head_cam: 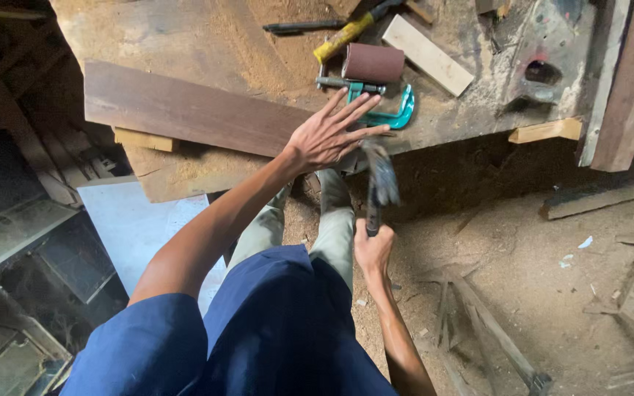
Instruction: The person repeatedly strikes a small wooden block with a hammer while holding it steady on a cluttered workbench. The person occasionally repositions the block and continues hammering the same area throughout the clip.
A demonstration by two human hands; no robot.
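Right hand [373, 248] closed around dark handle of blurred metal-headed hammer [381, 176], held below bench's near edge. Left hand [329, 136] spread wide, palm pressing end of long dark-brown wooden plank [185, 108] at that edge. Just beyond fingertips: teal metal clamp [390, 114], maroon sanding roller [373, 63]. Pale wood offcut [427, 55] farther back.

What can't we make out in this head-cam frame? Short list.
- Hammer head, head view: motion-blurred, so its shape and what it meets are unclear.
- Dark plank, right end: covered by the left hand; contact with the bench edge unseen.
- Teal clamp: partly behind the fingers and the brown roll.
- Yellow-handled tool: cut off by the top edge.
- Right hand: grips the hammer handle; palm side hidden.
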